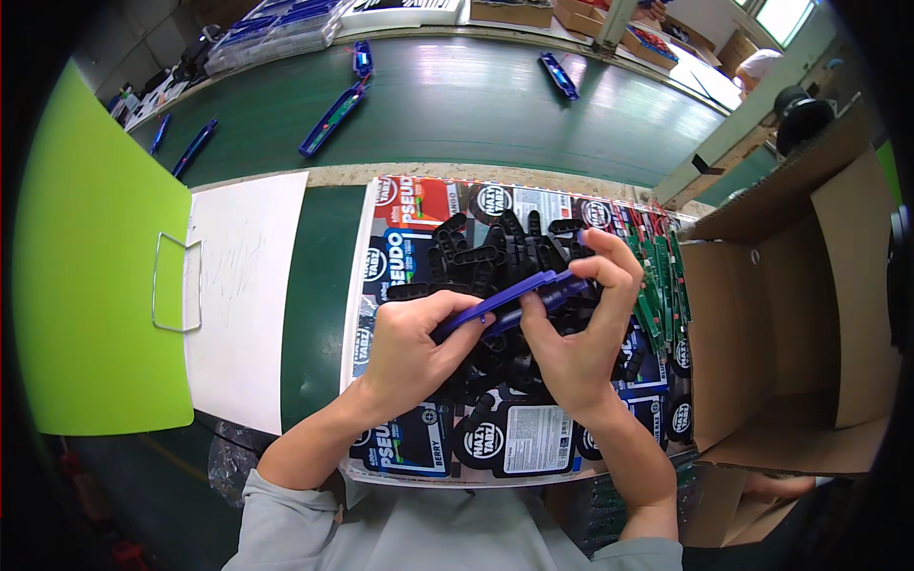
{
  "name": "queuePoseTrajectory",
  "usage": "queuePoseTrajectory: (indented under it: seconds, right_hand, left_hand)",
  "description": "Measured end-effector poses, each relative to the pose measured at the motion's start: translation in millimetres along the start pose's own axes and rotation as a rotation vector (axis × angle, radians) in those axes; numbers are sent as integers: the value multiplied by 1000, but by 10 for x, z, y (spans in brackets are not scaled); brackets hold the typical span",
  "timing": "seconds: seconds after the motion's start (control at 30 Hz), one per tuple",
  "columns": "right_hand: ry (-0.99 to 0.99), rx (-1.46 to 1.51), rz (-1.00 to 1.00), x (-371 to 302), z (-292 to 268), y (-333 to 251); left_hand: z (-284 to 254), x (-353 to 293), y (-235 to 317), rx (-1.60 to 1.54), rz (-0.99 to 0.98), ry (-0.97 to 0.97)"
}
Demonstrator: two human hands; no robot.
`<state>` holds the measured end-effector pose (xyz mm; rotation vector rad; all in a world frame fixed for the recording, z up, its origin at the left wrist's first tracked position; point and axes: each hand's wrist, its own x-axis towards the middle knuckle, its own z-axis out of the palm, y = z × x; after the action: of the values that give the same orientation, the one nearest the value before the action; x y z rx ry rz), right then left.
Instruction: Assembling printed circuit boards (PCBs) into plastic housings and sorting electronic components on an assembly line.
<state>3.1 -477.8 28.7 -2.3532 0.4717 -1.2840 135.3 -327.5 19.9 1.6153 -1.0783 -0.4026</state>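
Both hands hold a long, slim blue plastic casing (514, 291) over the middle of the work surface. At its left end, my left hand (411, 347) is closed, with thumb and fingers pinching the casing. My right hand (588, 347) grips the other end between thumb and bent fingers. The casing looks like two long pieces side by side, slightly apart; my fingers hide part of them. Under the hands lies a loose pile of small black plastic parts (476, 255). Several narrow green circuit boards with wires (657, 285) lie right of the pile.
A printed sheet (405, 443) covers the work surface. An open cardboard box (747, 352) stands at right, a green clipboard (114, 285) with white paper (243, 295) at left. Beyond, blue casings (333, 121) lie on a green conveyor belt (438, 114). Another person's hand (776, 486) shows lower right.
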Motion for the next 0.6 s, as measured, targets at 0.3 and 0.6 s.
queuePoseTrajectory:
  seconds: [0.3, 0.6]
  right_hand:
    - [-127, 370, 177, 190, -187, 379]
    - [-321, -439, 288, 168, -601, 1094]
  left_hand:
    - [-57, -24, -51, -112, -265, 46]
    - [-92, -17, -158, -258, -263, 26]
